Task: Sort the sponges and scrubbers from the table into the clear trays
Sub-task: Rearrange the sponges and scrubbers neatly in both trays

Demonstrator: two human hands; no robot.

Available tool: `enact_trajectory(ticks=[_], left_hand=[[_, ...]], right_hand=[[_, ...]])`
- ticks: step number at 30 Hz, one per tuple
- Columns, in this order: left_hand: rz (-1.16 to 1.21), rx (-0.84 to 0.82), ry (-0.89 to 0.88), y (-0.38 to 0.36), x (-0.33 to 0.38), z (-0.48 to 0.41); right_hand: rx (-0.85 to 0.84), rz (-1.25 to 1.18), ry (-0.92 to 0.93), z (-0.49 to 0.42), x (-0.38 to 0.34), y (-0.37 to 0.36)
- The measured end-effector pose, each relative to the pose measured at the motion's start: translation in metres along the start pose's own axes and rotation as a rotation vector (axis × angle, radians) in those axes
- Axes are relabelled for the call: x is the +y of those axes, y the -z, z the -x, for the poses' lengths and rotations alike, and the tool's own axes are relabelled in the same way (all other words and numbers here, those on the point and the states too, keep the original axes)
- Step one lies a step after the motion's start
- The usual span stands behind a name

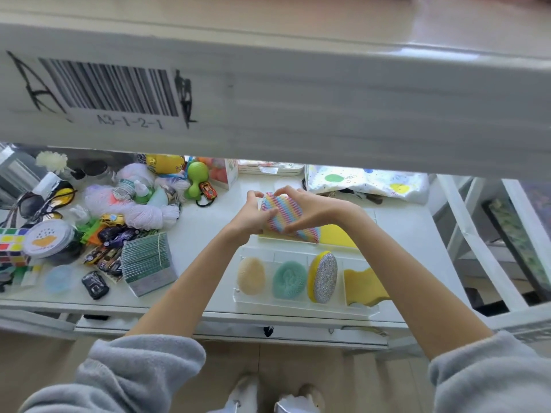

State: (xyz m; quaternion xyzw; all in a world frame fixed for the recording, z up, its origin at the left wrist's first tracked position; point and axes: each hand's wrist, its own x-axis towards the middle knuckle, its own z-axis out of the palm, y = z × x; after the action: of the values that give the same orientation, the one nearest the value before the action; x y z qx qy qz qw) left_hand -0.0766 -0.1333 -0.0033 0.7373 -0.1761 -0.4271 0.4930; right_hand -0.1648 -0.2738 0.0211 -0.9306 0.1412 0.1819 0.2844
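Head view, looking down past the shelf edge (pixel 298 93) with its barcode label (pixel 110 90). Both my hands are on the rainbow-striped sponge (pixel 286 217), up above the far clear tray (pixel 301 241). My left hand (pixel 253 217) has its fingers curled round the sponge's left edge, thumb up by the top corner. My right hand (pixel 310 211) closes over the right side, fingers bent across the striped face. So both hands are clamped on it, pinching from either side, and its lower end dips to the far tray, beside a flat yellow sponge (pixel 338 235) lying there. Whether it touches the tray, I can't tell.

Nearer to me, the near clear tray (pixel 298 305) has four sections. From the left: a pale orange scrubber (pixel 251 275), a teal scrubber (pixel 289 278), a silver glittery scrubber with a yellow back (pixel 323 277) standing on edge, and a yellow sponge (pixel 365 286) tilted up, sticking over the tray's right end.

Off to my left on the white table (pixel 208 222) there's clutter: white yarn (pixel 134 204), toy cars (pixel 110 248), a green stack of cards (pixel 149 262), a puzzle cube (pixel 12 245), sunglasses (pixel 38 201).
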Motion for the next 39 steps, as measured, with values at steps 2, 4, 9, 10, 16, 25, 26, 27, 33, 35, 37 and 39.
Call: enact_trajectory(ticks=[2,4,9,10,16,25,26,27,33,35,37,39], left_hand=[[0.11,-0.026,0.033,-0.002,0.004,-0.001],[0.186,-0.038,0.062,-0.003,0.007,-0.001],[0.278,-0.149,0.078,-0.005,0.014,0.003],[0.294,-0.174,0.082,-0.007,0.015,0.004],[0.366,-0.222,0.081,-0.038,0.021,0.005],[-0.132,-0.056,-0.001,-0.088,0.019,-0.009],[-0.27,-0.048,-0.002,-0.093,0.017,-0.011],[-0.39,-0.041,-0.015,-0.098,0.017,-0.012],[-0.738,-0.076,-0.025,-0.135,0.011,-0.012],[-0.75,-0.028,-0.006,-0.143,0.007,-0.013],[-0.751,0.017,0.015,-0.147,0.007,-0.014],[-0.726,0.035,0.033,-0.148,0.008,-0.017]], right_hand=[[0.016,0.05,0.007,0.002,0.001,-0.004],[0.076,0.063,0.023,0.002,0.003,-0.009],[0.117,-0.006,0.09,0.015,0.011,0.0],[0.121,0.002,0.094,0.019,0.013,0.004],[0.111,0.001,0.078,0.044,0.036,0.02],[0.21,0.095,-0.055,0.072,0.094,0.041],[0.211,0.105,-0.063,0.075,0.099,0.042],[0.21,0.116,-0.07,0.076,0.103,0.042],[0.194,0.129,-0.074,0.076,0.114,0.035],[0.2,0.113,-0.082,0.077,0.118,0.033],[0.203,0.099,-0.079,0.079,0.122,0.03],[0.201,0.097,-0.068,0.081,0.126,0.028]])
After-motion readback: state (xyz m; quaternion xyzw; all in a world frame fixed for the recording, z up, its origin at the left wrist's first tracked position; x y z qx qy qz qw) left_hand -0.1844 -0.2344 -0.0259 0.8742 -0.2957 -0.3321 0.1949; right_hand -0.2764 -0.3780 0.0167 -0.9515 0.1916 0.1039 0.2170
